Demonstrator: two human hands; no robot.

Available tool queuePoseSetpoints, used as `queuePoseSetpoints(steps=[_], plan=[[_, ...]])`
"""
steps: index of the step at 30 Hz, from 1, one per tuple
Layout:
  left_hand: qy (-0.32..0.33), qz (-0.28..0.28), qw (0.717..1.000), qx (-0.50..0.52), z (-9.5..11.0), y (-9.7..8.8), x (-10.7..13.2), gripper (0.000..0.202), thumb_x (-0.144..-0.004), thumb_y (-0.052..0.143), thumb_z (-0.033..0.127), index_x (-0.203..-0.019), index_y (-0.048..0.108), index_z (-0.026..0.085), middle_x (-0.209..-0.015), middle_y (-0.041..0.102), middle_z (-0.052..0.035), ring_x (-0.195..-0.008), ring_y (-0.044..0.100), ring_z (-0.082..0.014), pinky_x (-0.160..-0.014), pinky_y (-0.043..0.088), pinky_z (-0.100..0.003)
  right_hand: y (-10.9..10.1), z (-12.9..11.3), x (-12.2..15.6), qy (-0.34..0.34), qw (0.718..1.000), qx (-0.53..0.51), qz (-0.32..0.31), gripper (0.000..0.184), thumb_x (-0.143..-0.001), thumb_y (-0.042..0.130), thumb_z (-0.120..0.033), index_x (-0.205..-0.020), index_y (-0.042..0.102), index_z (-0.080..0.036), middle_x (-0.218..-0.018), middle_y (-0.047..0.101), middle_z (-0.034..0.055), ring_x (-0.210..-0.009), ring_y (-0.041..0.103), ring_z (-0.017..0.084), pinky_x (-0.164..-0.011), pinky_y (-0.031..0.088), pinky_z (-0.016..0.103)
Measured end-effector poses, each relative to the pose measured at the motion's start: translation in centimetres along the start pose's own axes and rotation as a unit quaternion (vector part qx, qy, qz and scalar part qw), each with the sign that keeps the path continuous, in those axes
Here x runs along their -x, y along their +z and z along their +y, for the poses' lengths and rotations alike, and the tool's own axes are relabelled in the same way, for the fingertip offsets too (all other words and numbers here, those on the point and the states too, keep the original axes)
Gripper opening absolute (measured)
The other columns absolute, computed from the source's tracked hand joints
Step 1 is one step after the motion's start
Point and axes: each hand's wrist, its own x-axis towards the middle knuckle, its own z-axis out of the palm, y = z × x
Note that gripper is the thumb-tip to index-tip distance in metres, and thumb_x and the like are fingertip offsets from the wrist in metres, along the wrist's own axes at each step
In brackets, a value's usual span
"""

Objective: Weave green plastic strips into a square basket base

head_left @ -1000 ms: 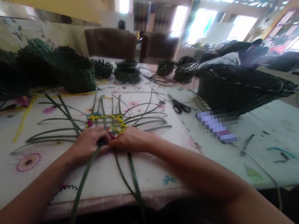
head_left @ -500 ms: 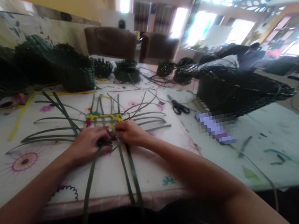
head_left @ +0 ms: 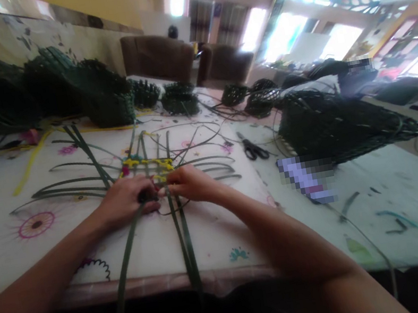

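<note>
A flat piece of weaving (head_left: 147, 162), made of dark green strips with yellow and red edging, lies on the table with long ends fanning out around it. My left hand (head_left: 129, 198) is curled over its near left corner, fingers closed around green strips. Close beside it, my right hand (head_left: 189, 182) pinches a green strip (head_left: 176, 227) at the near edge. Several strip ends run from under both hands over the table's front edge. The fingertips partly cover the near rows of the weave.
Scissors (head_left: 253, 148) lie right of the weaving, near a blurred purple object (head_left: 304, 180). A big dark woven basket (head_left: 332, 124) lies on the right, with strip scraps in front. More dark baskets (head_left: 103, 97) stand along the back left, and a yellow strip (head_left: 32, 163) lies at left.
My right hand has turned slightly and its fingers have shifted at the near edge. The two strips hanging before it lie closer together. My left hand keeps its place.
</note>
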Motion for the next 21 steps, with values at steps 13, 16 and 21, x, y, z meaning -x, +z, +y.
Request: queuePoseSetpoints(steps=[13,16,21], plan=[[-0.006,0.036,0.999,-0.034,0.3,1.0,-0.1,0.035,-0.096,0.073,0.061,-0.094,0.077,0.027,-0.099,0.078,-0.0035,-0.087,0.069,-0.0226,-0.076,0.042,-0.032,-2.1,-2.0,0.7,-0.048,0.98,0.192,0.036,0.036,-0.11,0.062,-0.039,-0.081,0.065,-0.018,-0.072,0.061,0.0016,-0.068,0.048,0.013,-0.066,0.021,0.031],[0.0,0.038,0.998,-0.04,0.4,1.0,-0.1,0.035,-0.099,0.069,0.059,-0.091,0.077,0.026,-0.096,0.076,-0.0031,-0.08,0.066,-0.0202,-0.071,0.039,-0.032,-3.6,0.8,0.1,0.04,0.947,0.303,0.097,0.04,-0.116,0.053,-0.046,-0.103,0.078,-0.016,-0.091,0.076,0.0113,-0.079,0.062,0.02,-0.068,0.023,0.033],[0.006,0.047,0.997,-0.056,0.3,1.1,0.0,0.03,-0.101,0.066,0.051,-0.091,0.078,0.027,-0.096,0.076,-0.0031,-0.079,0.065,-0.0196,-0.073,0.038,-0.033,-3.9,4.0,0.0,0.058,0.927,0.332,0.168,0.044,-0.118,0.047,-0.041,-0.105,0.08,-0.015,-0.103,0.077,0.0162,-0.094,0.064,0.025,-0.075,0.031,0.034]])
